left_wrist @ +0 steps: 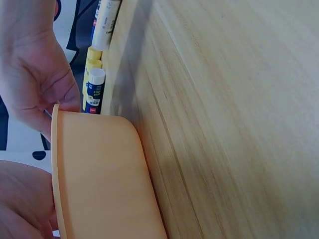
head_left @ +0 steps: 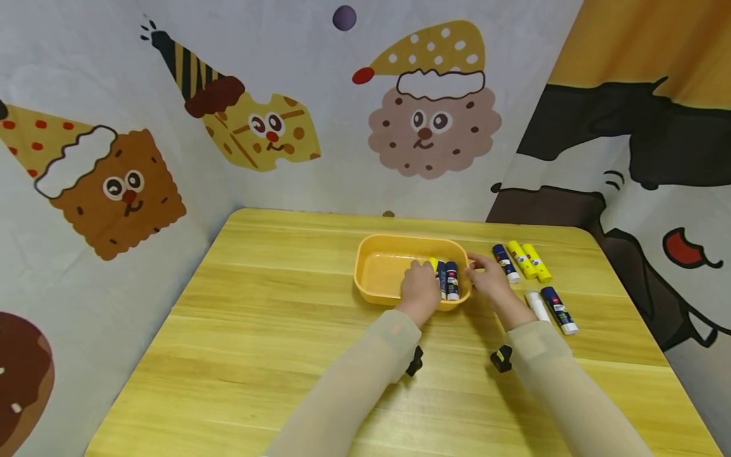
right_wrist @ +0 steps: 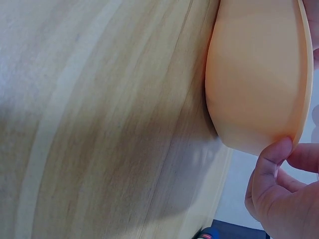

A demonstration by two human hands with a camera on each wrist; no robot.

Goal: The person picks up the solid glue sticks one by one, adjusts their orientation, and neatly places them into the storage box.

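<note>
Left hand [head_left: 419, 289] reaches inside the orange tub [head_left: 374, 270]; right hand [head_left: 489, 278] holds its rim; glue sticks [head_left: 522, 259] nearby.

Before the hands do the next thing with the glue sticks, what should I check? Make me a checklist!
1. Tray is on the table: ok.
2. Right hand holds the tray's rim: ok.
3. Two blue glue sticks sit side by side inside: ok.
4. Left hand grips a glue stick: cannot tell, the view is blocked.
5. No glue sticks outside the tray: not ok, five loose glue sticks lie to its right.
</note>
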